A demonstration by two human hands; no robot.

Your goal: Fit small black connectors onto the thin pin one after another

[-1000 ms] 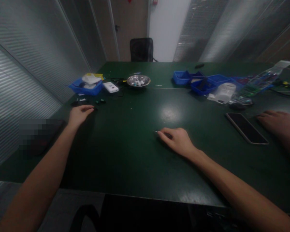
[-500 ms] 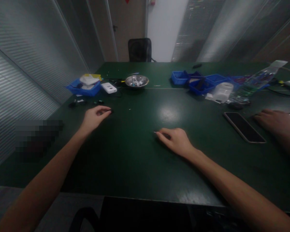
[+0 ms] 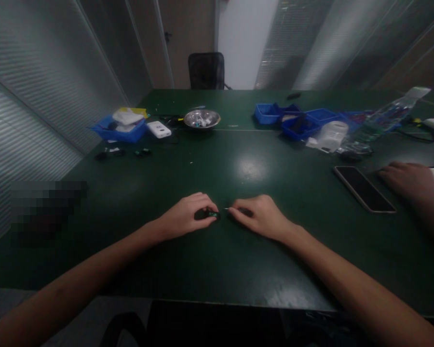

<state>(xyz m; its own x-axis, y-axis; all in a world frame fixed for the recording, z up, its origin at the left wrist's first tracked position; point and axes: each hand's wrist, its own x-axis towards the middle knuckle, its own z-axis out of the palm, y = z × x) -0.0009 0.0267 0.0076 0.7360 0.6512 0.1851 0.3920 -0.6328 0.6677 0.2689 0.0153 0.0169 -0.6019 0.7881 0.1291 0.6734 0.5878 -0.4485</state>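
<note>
My left hand (image 3: 190, 215) is closed in a pinch on a small dark piece with green on it (image 3: 214, 214), low over the green table (image 3: 188, 270). Facing it from the right, my right hand (image 3: 262, 214) pinches a tiny thin pale-tipped thing (image 3: 227, 208), too small to name. A narrow gap separates the two held things. Farther back on the left lie small dark pieces (image 3: 142, 153), one with a similar green tint, and another dark cluster (image 3: 110, 153) with a white patch.
A metal bowl (image 3: 193, 120) with small items stands at the back, beside a white device (image 3: 159, 129) and a filled blue bin (image 3: 130, 135). Right are blue trays (image 3: 267, 114), a clear bottle (image 3: 390, 115), a phone (image 3: 364, 189) and another person's hand (image 3: 407, 178).
My left hand has moved right and nearer, bringing the small dark piece from beside the back-left pieces to my right hand. My right hand has stayed nearly in place.
</note>
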